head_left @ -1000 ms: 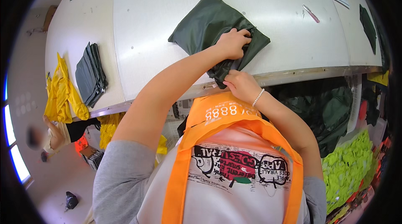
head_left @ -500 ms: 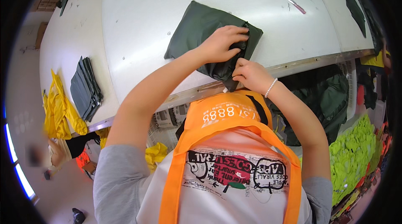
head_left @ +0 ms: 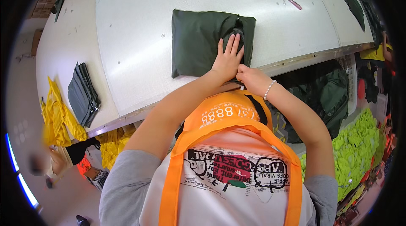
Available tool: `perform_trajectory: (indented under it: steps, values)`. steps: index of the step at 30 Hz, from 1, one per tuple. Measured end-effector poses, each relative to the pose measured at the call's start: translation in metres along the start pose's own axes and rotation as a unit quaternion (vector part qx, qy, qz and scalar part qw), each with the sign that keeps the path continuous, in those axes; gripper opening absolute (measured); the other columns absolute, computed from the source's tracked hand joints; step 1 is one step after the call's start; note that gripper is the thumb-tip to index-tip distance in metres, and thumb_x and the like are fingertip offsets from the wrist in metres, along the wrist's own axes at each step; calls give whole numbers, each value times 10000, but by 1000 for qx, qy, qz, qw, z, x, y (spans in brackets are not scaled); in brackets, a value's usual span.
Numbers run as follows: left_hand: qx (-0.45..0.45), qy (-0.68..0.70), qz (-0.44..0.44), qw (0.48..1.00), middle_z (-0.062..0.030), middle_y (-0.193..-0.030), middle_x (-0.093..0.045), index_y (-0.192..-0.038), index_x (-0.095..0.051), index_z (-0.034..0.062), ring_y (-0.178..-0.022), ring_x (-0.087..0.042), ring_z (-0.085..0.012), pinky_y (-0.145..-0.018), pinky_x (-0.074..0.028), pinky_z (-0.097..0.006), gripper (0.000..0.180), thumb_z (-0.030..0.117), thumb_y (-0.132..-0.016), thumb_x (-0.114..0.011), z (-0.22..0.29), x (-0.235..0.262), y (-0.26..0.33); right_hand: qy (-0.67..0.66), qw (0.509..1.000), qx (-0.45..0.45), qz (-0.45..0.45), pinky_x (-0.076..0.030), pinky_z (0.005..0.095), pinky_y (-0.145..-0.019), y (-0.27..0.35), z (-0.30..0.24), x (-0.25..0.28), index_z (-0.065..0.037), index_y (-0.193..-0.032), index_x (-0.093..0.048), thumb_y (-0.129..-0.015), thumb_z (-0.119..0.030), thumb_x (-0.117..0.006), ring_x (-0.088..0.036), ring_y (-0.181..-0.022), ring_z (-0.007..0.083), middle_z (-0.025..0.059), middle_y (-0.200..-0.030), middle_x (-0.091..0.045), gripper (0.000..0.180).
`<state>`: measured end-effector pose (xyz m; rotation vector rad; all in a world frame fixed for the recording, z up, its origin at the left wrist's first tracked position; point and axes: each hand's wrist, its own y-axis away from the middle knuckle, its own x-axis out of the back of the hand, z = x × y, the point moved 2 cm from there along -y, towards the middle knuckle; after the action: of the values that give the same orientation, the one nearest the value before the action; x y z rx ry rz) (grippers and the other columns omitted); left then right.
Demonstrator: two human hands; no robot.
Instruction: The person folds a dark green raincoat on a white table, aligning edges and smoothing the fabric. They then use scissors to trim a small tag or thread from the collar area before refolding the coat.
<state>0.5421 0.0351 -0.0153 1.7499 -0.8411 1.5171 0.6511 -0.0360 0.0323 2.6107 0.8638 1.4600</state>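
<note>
A stuffed dark green fabric pouch (head_left: pixel 196 42) lies on the white table, near its front edge. Its mouth gapes along the right side, where darker crumpled cloth shows inside. My left hand (head_left: pixel 228 59) rests on the pouch with fingers stretched out, the tips at that mouth. Just to its right, my right hand (head_left: pixel 253 80), with a beaded bracelet at the wrist, is closed in a pinch on the pouch's near right edge. The exact spot under the right fingertips is hidden.
On the white table (head_left: pixel 139 27) lie a red-handled cutter (head_left: pixel 292 2), a stack of dark folded pouches (head_left: pixel 83 95) and yellow cloth (head_left: pixel 59 116) at left. Dark green cloth (head_left: pixel 317 99) fills a crate under the right edge, beside a neon-yellow heap (head_left: pixel 355 154).
The pouch has turned and now lies squarer to me. My left hand has moved from its bent grasp at the mouth to lying flat; my right hand stays at the edge.
</note>
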Motion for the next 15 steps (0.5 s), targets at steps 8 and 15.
perform_trajectory:
  steps: [8,15]
  values:
    - [101,297,105,944,-214,-1524,-206,-1374,-440,57,-1429,-156,-342,-1118,-127,-564,579,237,-837,-563,19,10,5,-66,991,53,105,-483,389,-719,11,10,19,-3,-792,-574,-760,3,-606,-573,-821,330,126,-904,-525,45]
    - [71,247,212,943,-114,-1371,-492,-1258,-552,55,-1316,-397,-285,-1088,-278,-475,411,166,-864,-582,-53,41,-24,-48,898,-196,391,-502,431,-764,-35,21,20,-61,-1096,-525,-832,-105,-591,-576,-952,354,146,-1090,-516,276]
